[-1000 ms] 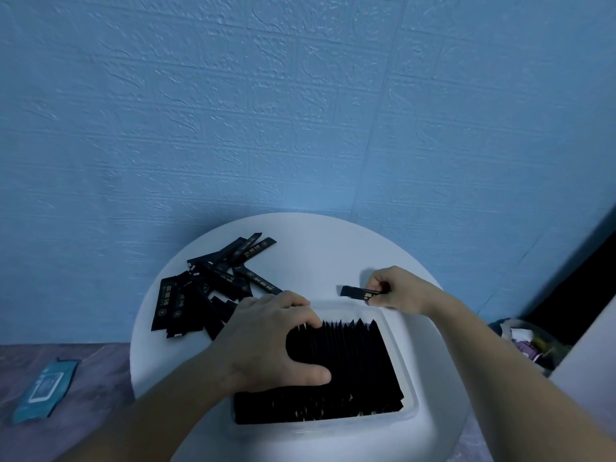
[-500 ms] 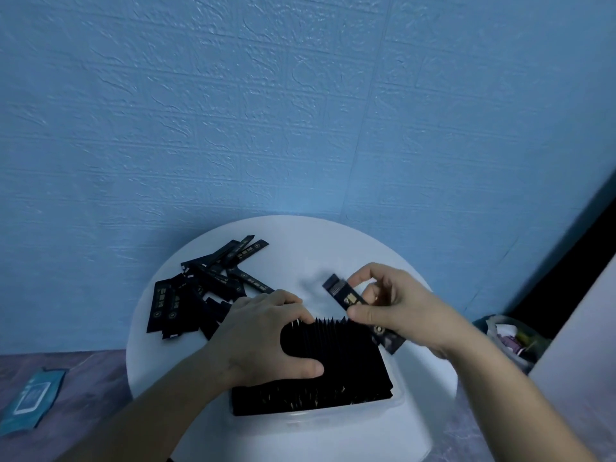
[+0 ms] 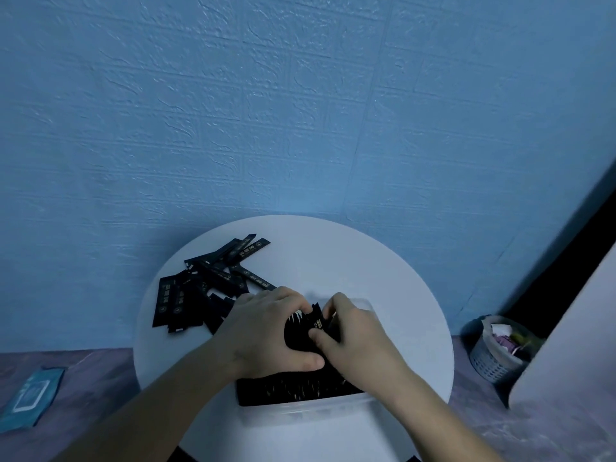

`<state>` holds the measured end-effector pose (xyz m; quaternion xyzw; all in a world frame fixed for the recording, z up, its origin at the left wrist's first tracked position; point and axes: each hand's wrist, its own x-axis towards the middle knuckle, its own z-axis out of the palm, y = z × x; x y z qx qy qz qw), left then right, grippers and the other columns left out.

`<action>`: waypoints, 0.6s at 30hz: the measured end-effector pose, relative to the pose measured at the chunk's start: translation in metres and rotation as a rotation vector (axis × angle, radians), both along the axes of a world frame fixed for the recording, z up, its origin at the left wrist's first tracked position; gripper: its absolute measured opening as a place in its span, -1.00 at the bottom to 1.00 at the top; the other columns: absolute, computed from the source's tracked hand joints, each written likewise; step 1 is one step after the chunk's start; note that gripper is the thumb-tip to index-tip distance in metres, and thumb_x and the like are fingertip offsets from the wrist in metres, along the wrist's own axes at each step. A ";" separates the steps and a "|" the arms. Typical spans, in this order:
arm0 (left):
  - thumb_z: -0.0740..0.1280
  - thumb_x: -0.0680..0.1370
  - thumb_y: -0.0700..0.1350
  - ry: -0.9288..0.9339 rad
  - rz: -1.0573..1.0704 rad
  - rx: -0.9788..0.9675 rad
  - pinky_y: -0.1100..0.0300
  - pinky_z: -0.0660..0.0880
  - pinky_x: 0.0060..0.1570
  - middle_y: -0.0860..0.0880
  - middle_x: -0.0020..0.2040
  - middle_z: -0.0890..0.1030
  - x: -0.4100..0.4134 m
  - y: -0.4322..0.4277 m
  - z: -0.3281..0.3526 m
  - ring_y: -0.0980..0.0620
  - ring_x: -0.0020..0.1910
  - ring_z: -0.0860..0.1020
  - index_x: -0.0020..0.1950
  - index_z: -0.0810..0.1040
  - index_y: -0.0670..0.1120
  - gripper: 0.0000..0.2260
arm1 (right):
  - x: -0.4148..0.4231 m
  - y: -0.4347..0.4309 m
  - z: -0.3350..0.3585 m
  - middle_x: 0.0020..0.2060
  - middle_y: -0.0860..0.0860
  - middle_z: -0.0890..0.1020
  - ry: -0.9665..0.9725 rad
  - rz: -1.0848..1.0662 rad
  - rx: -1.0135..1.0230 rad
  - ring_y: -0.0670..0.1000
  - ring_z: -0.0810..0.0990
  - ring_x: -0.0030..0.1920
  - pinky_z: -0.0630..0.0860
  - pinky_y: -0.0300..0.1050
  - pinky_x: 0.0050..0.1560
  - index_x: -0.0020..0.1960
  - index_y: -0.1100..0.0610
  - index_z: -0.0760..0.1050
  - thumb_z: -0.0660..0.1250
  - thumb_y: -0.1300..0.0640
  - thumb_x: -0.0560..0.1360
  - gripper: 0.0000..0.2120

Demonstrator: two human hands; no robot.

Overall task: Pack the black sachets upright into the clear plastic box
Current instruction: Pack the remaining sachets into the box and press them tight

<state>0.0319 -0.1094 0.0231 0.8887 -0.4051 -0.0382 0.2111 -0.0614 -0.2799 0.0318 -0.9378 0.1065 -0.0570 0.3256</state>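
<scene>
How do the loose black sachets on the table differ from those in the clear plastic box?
The loose black sachets lie flat on the white round table; the packed sachets stand on edge in the clear plastic box.
Loose ones criss-cross, printed faces showing; packed ones form a tight row, only edges showing.
No hand grips the loose ones; the left hand grips the packed ones.
Both are black.
</scene>
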 end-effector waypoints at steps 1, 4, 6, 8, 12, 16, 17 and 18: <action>0.31 0.25 0.52 0.003 -0.001 0.001 0.07 0.23 0.38 0.34 0.27 0.42 0.000 0.001 0.000 0.26 0.29 0.41 0.30 0.40 0.24 -0.30 | 0.000 0.002 0.000 -0.31 -0.03 0.58 -0.009 0.005 0.007 -0.07 0.53 -0.28 0.45 -0.13 -0.26 -0.04 -0.04 0.38 0.39 -0.08 0.53 -0.79; 0.31 0.25 0.52 0.003 -0.004 -0.010 0.05 0.24 0.39 0.34 0.28 0.44 0.001 0.003 0.000 0.27 0.29 0.42 0.32 0.38 0.25 -0.29 | -0.001 0.002 0.004 -0.26 -0.02 0.63 0.021 0.049 0.058 -0.13 0.53 -0.34 0.45 -0.23 -0.28 -0.02 -0.07 0.40 0.38 -0.04 0.54 -0.84; 0.30 0.25 0.52 0.006 -0.012 -0.008 0.05 0.23 0.40 0.33 0.30 0.44 0.001 0.003 0.001 0.27 0.30 0.41 0.33 0.38 0.24 -0.28 | -0.002 -0.002 0.007 -0.20 0.02 0.66 0.061 0.072 0.163 -0.13 0.57 -0.40 0.58 -0.09 -0.21 0.02 -0.05 0.43 0.40 0.03 0.54 -0.85; 0.31 0.26 0.51 0.007 -0.016 -0.004 0.06 0.21 0.41 0.32 0.32 0.44 0.002 0.004 0.003 0.26 0.31 0.40 0.34 0.37 0.25 -0.28 | -0.002 -0.006 0.008 -0.17 0.03 0.67 0.090 0.074 0.277 -0.05 0.64 -0.39 0.69 0.12 -0.10 0.04 -0.02 0.46 0.44 0.07 0.52 -0.82; 0.31 0.26 0.52 0.010 -0.017 0.010 0.06 0.19 0.44 0.31 0.37 0.41 0.001 0.008 0.002 0.24 0.37 0.37 0.39 0.32 0.26 -0.24 | 0.000 -0.002 0.008 -0.20 0.04 0.60 0.082 0.078 0.375 -0.02 0.62 -0.36 0.72 0.11 -0.13 0.07 0.07 0.49 0.53 0.16 0.49 -0.74; 0.29 0.23 0.53 0.015 -0.014 0.007 0.09 0.15 0.47 0.30 0.45 0.36 0.000 0.017 0.005 0.22 0.44 0.32 0.49 0.25 0.25 -0.13 | 0.002 0.008 0.006 -0.21 0.02 0.59 0.097 0.093 0.404 -0.05 0.62 -0.35 0.71 -0.03 -0.16 0.04 0.09 0.48 0.55 0.15 0.48 -0.73; 0.28 0.24 0.53 0.011 -0.020 0.010 0.09 0.16 0.46 0.30 0.44 0.37 0.001 0.020 0.005 0.23 0.43 0.32 0.48 0.28 0.25 -0.15 | 0.002 0.010 0.005 -0.20 0.02 0.60 0.102 0.096 0.414 -0.05 0.63 -0.35 0.71 -0.03 -0.15 0.04 0.09 0.48 0.55 0.15 0.48 -0.74; 0.28 0.25 0.53 0.009 -0.027 0.013 0.09 0.16 0.45 0.31 0.42 0.38 0.001 0.023 0.006 0.24 0.42 0.33 0.46 0.31 0.25 -0.17 | 0.003 0.013 0.005 -0.20 0.01 0.60 0.105 0.099 0.415 -0.04 0.64 -0.35 0.71 -0.02 -0.15 0.04 0.09 0.49 0.55 0.15 0.49 -0.74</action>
